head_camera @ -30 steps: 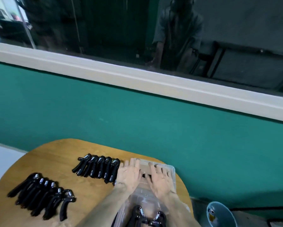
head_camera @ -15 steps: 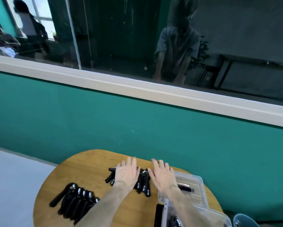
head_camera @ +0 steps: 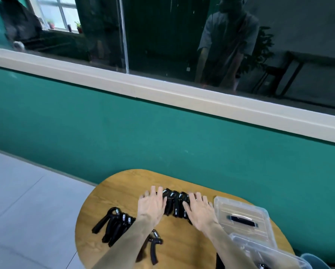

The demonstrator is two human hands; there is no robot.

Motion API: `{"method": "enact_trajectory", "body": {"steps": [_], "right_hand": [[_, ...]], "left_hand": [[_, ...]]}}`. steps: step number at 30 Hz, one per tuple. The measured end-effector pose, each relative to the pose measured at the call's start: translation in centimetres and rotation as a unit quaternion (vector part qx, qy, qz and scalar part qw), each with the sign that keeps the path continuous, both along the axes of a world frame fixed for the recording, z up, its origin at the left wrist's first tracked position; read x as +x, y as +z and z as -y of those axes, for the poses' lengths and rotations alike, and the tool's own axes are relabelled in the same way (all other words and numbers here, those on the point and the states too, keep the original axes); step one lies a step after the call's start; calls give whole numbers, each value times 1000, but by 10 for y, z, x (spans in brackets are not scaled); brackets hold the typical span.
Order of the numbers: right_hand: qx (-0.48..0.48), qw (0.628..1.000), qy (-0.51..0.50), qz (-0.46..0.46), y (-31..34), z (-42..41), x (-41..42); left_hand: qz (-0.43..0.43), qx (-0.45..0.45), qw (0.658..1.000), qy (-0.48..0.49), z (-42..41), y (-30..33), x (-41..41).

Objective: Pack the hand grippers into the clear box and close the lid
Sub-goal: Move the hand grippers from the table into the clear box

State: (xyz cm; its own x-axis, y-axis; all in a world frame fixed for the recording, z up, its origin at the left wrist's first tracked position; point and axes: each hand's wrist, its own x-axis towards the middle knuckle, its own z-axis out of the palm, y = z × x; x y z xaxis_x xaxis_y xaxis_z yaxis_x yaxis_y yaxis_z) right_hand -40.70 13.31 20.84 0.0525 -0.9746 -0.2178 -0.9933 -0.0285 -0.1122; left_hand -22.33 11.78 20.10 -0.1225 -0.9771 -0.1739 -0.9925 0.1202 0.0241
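Note:
A row of black hand grippers (head_camera: 174,203) lies at the far side of the round wooden table (head_camera: 182,239). My left hand (head_camera: 152,205) rests flat on the row's left end and my right hand (head_camera: 198,208) on its right end, fingers straight on both. A second row of hand grippers (head_camera: 114,225) lies nearer on the left, partly under my left forearm, and a single gripper (head_camera: 155,247) lies beside it. The clear lid (head_camera: 234,207) with a black handle lies to the right. Part of the clear box (head_camera: 271,255) shows at the bottom right, its inside mostly cut off.
A green wall with a white sill and a window stands just behind the table. Grey floor tiles lie to the left. A blue bin (head_camera: 316,259) stands past the table's right edge. The window reflects a person.
Both hands left the lid on the right and moved left onto the far row of hand grippers. The view swung left, so the box now sits at the right.

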Motion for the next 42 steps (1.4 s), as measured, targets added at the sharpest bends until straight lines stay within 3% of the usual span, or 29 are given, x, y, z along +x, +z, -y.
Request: {"method": "enact_trajectory", "body": {"steps": [9,15,19,28,42], "right_hand": [[47,997,28,45,-64,63,43],[71,996,26,44,-128,118,80],[64,997,1,40,-171,145,97],[91,990,-90,54,-270,173,127],[3,990,-137,-14,-366,189,154]], "left_hand": [[12,61,996,60,27,-55,61],[18,53,997,47,67,-120,113],[3,54,996,64,84,-171,149],[30,168,984,59,84,-283,206],[-154,91,983,40,64,-353,246]]}}
